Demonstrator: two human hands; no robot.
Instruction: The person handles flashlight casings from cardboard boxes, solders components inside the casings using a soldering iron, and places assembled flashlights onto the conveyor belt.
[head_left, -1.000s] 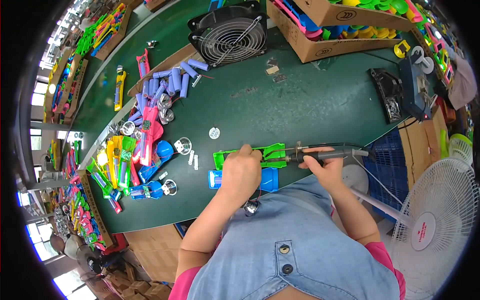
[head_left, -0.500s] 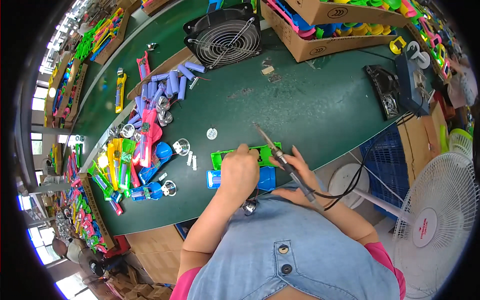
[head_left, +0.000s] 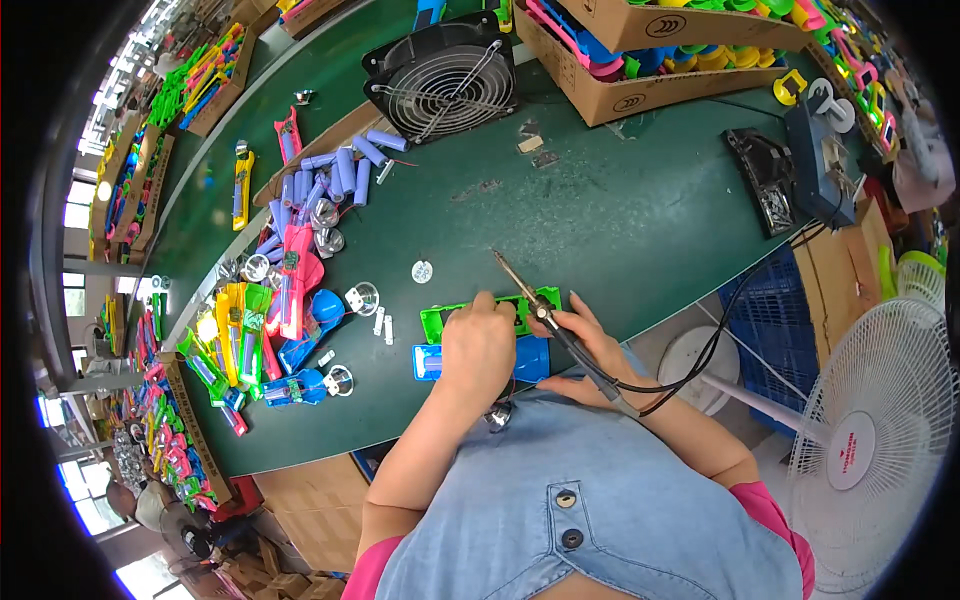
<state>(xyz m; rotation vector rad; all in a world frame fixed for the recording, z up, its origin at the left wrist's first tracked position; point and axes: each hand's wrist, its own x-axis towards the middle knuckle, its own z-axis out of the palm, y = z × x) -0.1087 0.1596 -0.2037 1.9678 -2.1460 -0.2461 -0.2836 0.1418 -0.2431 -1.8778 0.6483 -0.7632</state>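
A soldering iron (head_left: 555, 332) lies in my right hand (head_left: 590, 350), its thumb and fingers around the handle. Its bare tip points up and away over the table. My left hand (head_left: 478, 350) is closed, knuckles up, with its fingertips down in a green plastic flashlight housing (head_left: 540, 298). What they pinch is hidden under the hand. Right below the green half, nearer to me, is a blue flashlight housing (head_left: 532, 360) with a purple battery cell (head_left: 430, 364) at its left end. A shiny reflector cup (head_left: 497, 416) hangs on a thin wire at the table's edge.
Purple battery cells (head_left: 345, 170) and colourful flashlight housings (head_left: 240, 330) are heaped at the left. A small white round disc (head_left: 422, 271) lies beyond my left hand. A black fan (head_left: 445, 85) and cardboard boxes (head_left: 620, 95) stand at the back, a soldering station (head_left: 820, 165) far right.
The soldering iron has shifted slightly left with my right hand, whose fingers have closed in more around the handle. My left hand has stayed on the green housing.
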